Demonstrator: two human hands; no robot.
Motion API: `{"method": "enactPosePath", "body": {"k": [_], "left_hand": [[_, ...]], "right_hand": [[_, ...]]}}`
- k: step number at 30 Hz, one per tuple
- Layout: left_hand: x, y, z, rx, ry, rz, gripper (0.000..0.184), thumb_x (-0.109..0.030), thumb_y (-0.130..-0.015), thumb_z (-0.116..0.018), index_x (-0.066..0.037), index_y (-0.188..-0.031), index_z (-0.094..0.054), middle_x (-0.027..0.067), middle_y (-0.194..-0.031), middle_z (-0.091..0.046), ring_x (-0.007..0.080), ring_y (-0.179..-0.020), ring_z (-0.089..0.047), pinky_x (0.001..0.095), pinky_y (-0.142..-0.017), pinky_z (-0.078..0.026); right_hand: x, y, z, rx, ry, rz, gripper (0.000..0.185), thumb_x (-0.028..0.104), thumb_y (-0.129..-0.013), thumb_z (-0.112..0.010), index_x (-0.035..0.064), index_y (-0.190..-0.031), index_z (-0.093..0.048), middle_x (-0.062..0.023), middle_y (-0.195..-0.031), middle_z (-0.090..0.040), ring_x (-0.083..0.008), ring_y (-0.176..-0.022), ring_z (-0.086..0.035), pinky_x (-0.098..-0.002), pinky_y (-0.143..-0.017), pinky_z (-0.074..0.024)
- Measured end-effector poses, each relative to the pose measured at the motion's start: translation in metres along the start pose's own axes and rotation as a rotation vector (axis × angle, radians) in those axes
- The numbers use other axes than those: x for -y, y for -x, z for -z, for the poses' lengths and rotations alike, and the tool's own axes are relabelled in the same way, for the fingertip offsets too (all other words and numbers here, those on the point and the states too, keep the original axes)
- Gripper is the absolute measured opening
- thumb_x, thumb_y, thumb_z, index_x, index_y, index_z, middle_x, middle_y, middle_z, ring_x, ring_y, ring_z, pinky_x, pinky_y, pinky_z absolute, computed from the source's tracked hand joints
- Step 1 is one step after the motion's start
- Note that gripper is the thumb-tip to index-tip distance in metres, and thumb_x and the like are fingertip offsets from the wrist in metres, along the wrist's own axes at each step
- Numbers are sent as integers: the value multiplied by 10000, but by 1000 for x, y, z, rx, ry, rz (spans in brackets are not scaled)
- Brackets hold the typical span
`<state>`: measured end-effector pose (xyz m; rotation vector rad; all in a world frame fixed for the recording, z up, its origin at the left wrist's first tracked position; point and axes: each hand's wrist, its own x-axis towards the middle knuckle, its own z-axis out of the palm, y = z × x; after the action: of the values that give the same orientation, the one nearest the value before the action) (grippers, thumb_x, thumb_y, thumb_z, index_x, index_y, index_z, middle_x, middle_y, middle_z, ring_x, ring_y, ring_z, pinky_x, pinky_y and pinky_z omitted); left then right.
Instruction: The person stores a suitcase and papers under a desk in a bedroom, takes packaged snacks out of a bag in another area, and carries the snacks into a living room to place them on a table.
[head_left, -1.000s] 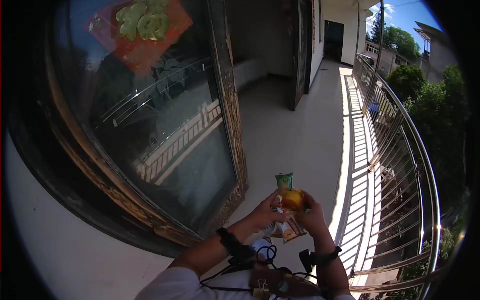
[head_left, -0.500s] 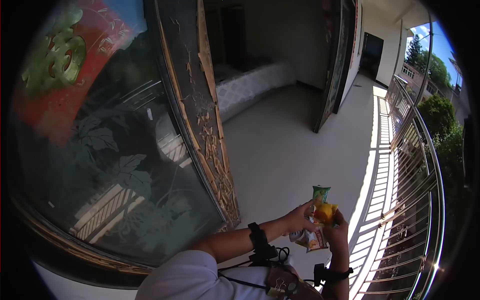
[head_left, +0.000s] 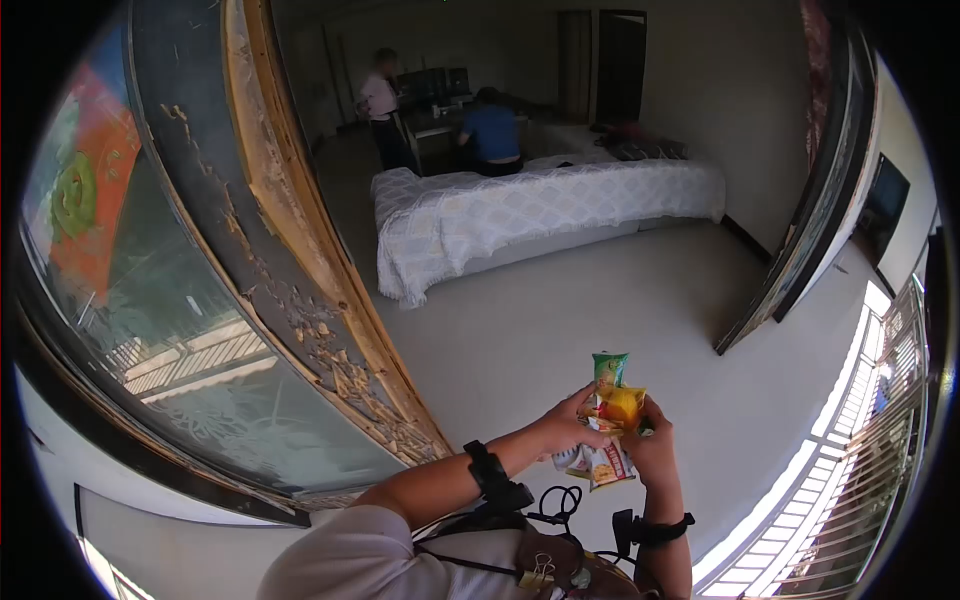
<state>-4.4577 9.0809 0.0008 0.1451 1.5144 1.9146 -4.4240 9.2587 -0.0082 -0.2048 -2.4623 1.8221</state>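
Observation:
My left hand [head_left: 570,425] and my right hand [head_left: 652,440] are both closed around a bunch of small snack packets, held out in front of my chest. On top stands a green packet [head_left: 609,369]. A yellow packet [head_left: 625,406] lies in the middle, between the fingers of both hands. Below it hangs a white and red packet [head_left: 608,466] with a food picture on it. Some further packets in the bunch are partly hidden by my fingers. Dark straps sit on both forearms.
Ahead is an open doorway with a peeling wooden frame [head_left: 300,240] at left and a door leaf [head_left: 800,230] at right. Inside stand a bed with a white patterned cover [head_left: 540,210], a person in blue [head_left: 491,130] and another person [head_left: 382,105]. A metal railing [head_left: 850,500] runs along the right.
My view has turned left toward the doorway, bringing the whole bed and two people into sight. The packets stay in both hands.

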Motion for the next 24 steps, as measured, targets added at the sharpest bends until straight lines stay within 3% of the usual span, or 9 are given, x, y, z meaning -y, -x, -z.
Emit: {"method": "enactPosePath", "body": {"k": [7, 11, 14, 20, 21, 24], "left_hand": [[-22, -116, 107, -75, 66, -66, 955, 57, -659, -684, -58, -1438, -143, 136, -1269, -471, 193, -1060, -544, 296, -894, -445], [-54, -157, 173, -147, 114, -108, 955, 44, -653, -694, -73, -1437, -162, 138, -1225, -508, 202, -1065, -542, 299, -902, -439], [-80, -175, 225, -247, 57, -92, 960, 40, -643, -698, -81, -1436, -172, 143, -1220, -512, 201, -1057, -544, 300, -886, -446], [-136, -215, 287, -451, 166, -118, 971, 27, -636, -704, -64, -1435, -160, 159, -1215, -516, 216, -1062, -538, 306, -885, -441], [-107, -204, 323, -443, 201, -105, 971, 27, -636, -704, -64, -1435, -160, 159, -1215, -516, 216, -1062, -538, 306, -885, -441], [-122, -216, 361, -604, 190, -144, 978, 20, -639, -702, -21, -1430, -128, 159, -1217, -515, 223, -1060, -541, 312, -895, -438]], "right_hand": [[-14, -162, -59, 139, -53, -10, 629, -34, -631, -593, -136, -1231, -432, -207, -1114, -581, -246, -1034, -561, -328, -930, -412], [-10, -248, -102, 190, 51, 53, 620, -28, -631, -597, -130, -1223, -446, -216, -1116, -580, -244, -1045, -559, -315, -918, -418], [10, -300, -145, 231, -47, 35, 628, -24, -620, -605, -135, -1218, -449, -210, -1098, -588, -237, -1039, -560, -305, -910, -420], [25, -420, -200, 468, -78, 61, 666, -28, -593, -627, -118, -1228, -449, -184, -1064, -594, -233, -993, -568, -295, -879, -436], [9, -414, -240, 473, -50, 36, 666, -28, -593, -627, -118, -1228, -449, -184, -1064, -594, -233, -993, -568, -295, -879, -436], [26, -465, -278, 680, -13, 163, 675, -7, -588, -634, -107, -1230, -451, -187, -1079, -591, -222, -1029, -556, -302, -902, -421]]}}
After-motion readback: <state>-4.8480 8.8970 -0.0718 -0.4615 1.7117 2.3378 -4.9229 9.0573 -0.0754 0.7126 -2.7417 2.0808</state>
